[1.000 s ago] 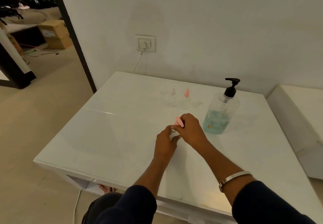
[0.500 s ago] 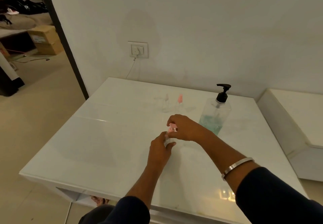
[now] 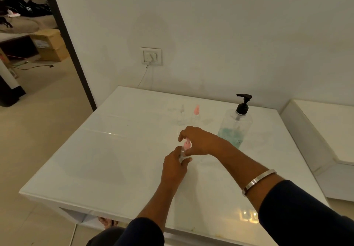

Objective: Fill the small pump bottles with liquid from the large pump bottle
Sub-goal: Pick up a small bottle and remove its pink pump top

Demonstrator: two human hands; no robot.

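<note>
Left hand [image 3: 175,166] is gripping the small pump bottle [image 3: 182,154] mid-table while right hand [image 3: 199,142] is pinching its pink pump cap [image 3: 186,145]; keeping the bottle upright should help.

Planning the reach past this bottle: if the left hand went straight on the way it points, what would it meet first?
The left hand points up-table and slightly right, so after the small bottle it grips, it would likely first meet the right hand pinching the pink pump. Depth is unclear.
</note>
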